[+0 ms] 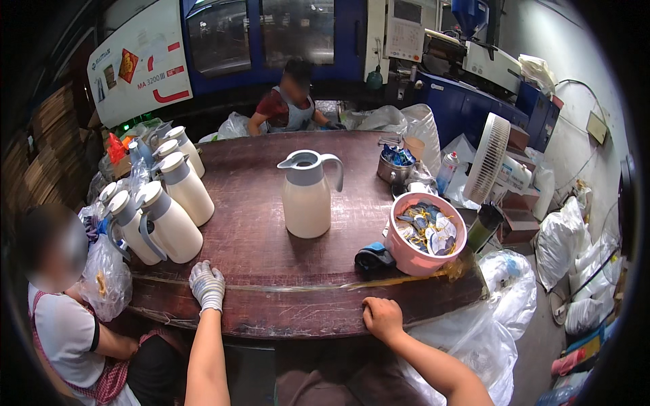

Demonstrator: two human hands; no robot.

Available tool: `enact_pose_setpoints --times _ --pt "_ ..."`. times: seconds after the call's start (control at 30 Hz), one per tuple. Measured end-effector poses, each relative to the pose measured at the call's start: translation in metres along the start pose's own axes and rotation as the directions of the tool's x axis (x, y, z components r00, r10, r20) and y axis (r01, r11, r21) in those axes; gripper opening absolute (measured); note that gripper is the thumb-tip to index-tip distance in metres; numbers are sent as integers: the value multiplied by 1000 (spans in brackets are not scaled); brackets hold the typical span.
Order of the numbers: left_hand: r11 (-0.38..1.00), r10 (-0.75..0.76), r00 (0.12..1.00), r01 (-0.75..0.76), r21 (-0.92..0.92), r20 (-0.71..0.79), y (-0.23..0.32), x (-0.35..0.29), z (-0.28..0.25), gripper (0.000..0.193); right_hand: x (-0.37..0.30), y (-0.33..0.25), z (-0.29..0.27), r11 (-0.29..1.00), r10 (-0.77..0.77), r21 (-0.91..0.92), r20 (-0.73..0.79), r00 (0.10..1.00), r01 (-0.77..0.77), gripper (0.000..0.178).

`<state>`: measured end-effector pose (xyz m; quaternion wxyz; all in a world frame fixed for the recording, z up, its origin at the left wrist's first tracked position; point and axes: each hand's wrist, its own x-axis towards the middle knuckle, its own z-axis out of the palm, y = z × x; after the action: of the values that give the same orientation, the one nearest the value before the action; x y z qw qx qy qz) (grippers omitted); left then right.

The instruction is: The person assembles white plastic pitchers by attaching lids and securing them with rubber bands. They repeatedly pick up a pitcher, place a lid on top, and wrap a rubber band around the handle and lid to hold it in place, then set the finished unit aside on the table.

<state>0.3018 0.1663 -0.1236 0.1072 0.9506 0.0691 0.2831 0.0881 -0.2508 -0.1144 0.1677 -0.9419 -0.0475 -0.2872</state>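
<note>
My left hand (207, 287), in a white knitted glove, rests flat on the table near its front edge, fingers stretched out and holding nothing. My right hand (383, 318) is bare; its fingers curl down onto the front edge, with nothing visible in them. Beyond both hands, a cream thermos jug (307, 206) with grey collar and handle stands upright mid-table, its top without a lid. Several similar jugs with pale lids, among them a front one (172, 227), crowd the left side, closest to my left hand.
A pink bucket (406, 254) of tags with yellow strings stands right on the dark table (250, 237), beside a black-and-blue cloth item (374, 256). Behind are a metal pot (387, 170), spray can (447, 169) and fan (489, 159). Co-workers sit left and at the far side.
</note>
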Motion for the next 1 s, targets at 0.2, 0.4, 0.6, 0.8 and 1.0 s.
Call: enact_pose_setpoints --times 0.2,0.4,0.6,0.8,1.0 --pt "1000 -3 1000 3 6 -10 1 -3 -1 33 10 -1 8 993 104 -65 54 993 -100 13" --pt "999 30 1000 -30 25 4 -4 -7 1 36 11 6 12 999 27 -29 -47 999 -28 14" --pt "999 38 999 -38 11 10 -11 -8 1 35 9 0 9 947 -320 46 16 947 319 17" --pt "998 56 998 -56 4 37 -10 -7 -1 30 12 -1 5 972 -214 106 55 975 208 18" --pt "998 67 998 -67 -1 7 -17 -7 5 26 8 3 11 970 -227 113 113 967 214 16"
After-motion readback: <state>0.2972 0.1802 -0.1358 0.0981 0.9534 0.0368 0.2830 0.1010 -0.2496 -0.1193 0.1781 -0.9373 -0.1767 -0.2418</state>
